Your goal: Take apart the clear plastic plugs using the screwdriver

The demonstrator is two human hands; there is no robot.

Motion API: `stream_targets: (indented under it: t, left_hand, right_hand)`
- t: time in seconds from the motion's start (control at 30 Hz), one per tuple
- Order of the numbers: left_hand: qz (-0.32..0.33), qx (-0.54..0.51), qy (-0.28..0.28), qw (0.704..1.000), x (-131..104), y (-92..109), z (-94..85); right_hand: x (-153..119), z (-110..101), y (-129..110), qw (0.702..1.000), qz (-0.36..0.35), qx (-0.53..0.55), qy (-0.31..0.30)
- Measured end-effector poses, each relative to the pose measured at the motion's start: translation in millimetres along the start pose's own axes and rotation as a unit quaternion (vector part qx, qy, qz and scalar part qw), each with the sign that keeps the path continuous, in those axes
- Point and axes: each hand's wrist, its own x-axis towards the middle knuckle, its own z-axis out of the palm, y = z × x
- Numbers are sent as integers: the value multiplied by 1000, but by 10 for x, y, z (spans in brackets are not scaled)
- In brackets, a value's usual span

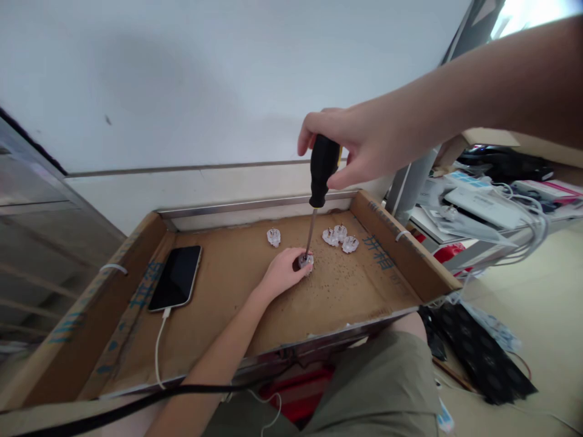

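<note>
My right hand [346, 142] grips the black and yellow handle of a screwdriver [319, 173], held nearly upright. Its thin shaft runs down to a small clear plastic plug piece [306, 262] on the cardboard. Around that piece are the fingers of my left hand [286, 268], closed and pinning it down. The exact spot where the tip meets the piece is too small to make out. Another clear plug piece [274, 237] lies behind my left hand. To the right, several similar pieces [339, 233] with metal pins sit in a cluster.
A cardboard tray [218, 315] with raised sides holds everything. On its left lies a phone [177, 278] with a white charging cable [159, 346]. Small dark specks dot the cardboard. A black cable [136, 403] crosses in front. At right stands a cluttered shelf [483, 212].
</note>
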Motion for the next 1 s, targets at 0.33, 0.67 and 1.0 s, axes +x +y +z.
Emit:
stream_targets:
  t: [0.33,0.67,1.0]
  left_hand:
    - [-7,-3,-15,1000,-9,4,-8]
    - [33,73,-16,997,-9,74,-28]
    - [-3,31,-9,999,2,32,14]
  right_hand:
    - [46,-25,62,998,-15,-65,-21]
    - [155,-3,227,996,58,-56,-27]
    - [85,117,296,999,30,-25,29]
